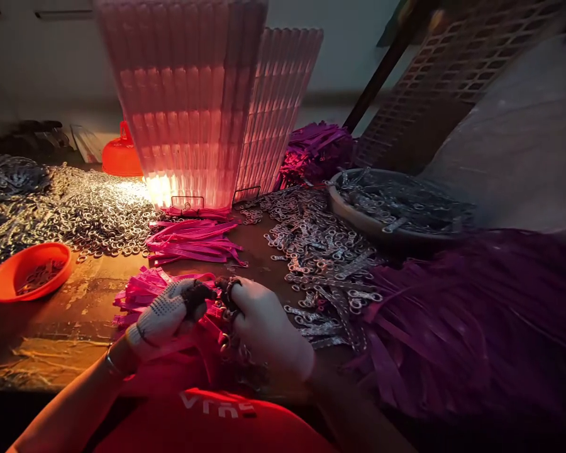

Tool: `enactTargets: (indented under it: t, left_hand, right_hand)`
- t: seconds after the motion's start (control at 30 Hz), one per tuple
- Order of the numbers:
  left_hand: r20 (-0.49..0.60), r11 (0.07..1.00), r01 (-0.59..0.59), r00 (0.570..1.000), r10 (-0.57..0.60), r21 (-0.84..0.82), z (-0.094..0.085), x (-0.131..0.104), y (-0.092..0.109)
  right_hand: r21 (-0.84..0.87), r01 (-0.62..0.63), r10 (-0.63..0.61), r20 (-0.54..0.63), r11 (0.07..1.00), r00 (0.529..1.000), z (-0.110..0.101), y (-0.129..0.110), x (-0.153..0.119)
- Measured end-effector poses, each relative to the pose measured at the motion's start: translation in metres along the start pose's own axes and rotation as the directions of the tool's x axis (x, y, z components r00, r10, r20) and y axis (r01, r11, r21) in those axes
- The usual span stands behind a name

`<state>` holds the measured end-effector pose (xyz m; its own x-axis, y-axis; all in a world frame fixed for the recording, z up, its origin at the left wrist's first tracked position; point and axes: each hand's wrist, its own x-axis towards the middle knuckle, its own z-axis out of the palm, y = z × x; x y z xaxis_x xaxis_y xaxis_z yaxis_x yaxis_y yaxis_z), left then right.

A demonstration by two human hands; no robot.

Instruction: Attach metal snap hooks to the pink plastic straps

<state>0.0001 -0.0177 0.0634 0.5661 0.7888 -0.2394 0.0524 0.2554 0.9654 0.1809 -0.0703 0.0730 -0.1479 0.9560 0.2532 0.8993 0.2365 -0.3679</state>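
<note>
My left hand (167,314), in a white glove with dark dots and darkened fingertips, is closed in a pinch. Close beside it my right hand (268,321), also white-gloved with dark fingers, is curled shut. Their fingertips nearly meet; what sits between them is too small and dark to make out. Beneath and behind both hands lie bright pink straps (139,292), fanned out on the table. Small metal ring pieces (226,343) show just under my right hand. Another bundle of pink straps (193,242) lies a little farther back.
A heap of metal pieces (104,214) covers the left, near an orange bowl (56,280) and orange lamp (121,157). Tall ribbed translucent panels (179,113) stand behind. More metal pieces (311,239), a filled basin (353,211) and purple straps (443,327) occupy the right.
</note>
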Motion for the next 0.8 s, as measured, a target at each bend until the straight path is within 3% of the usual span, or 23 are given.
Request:
enactTargets:
  t: [0.2,0.3,0.37,0.47,0.57,0.67,0.8]
  left_hand:
    - [0.064,0.969,-0.047,0.997,0.032,0.244,0.004,-0.010,0.004]
    - [0.138,0.873,-0.245,0.969,0.206,0.421,0.007,-0.009,-0.003]
    - [0.181,0.820,-0.333,0.943,0.280,0.466,0.010,-0.006,-0.010]
    - [0.175,0.892,-0.262,0.962,0.210,0.369,0.013,-0.004,-0.018]
    - [0.118,0.945,-0.198,0.978,0.173,0.261,0.014,-0.003,-0.022]
    - [0.120,0.902,-0.241,0.970,0.211,0.357,0.015,-0.002,-0.026]
    - [0.182,0.810,-0.276,0.960,0.211,0.518,0.018,0.005,-0.034]
  right_hand:
    - [-0.327,0.073,-0.027,0.141,0.942,0.990,0.003,-0.017,-0.012]
    - [-0.366,0.106,-0.049,0.161,0.925,0.986,0.005,-0.018,-0.018]
    - [-0.365,0.065,-0.009,0.155,0.929,0.988,0.006,-0.018,-0.021]
    - [-0.335,-0.035,0.093,0.160,0.941,0.983,0.000,-0.019,-0.024]
    - [-0.277,-0.037,0.107,0.242,0.960,0.964,-0.011,-0.017,-0.024]
    - [-0.268,-0.037,0.135,0.355,0.963,0.925,-0.017,-0.011,-0.022]
    - [-0.281,-0.036,0.155,0.415,0.959,0.897,-0.013,-0.003,-0.022]
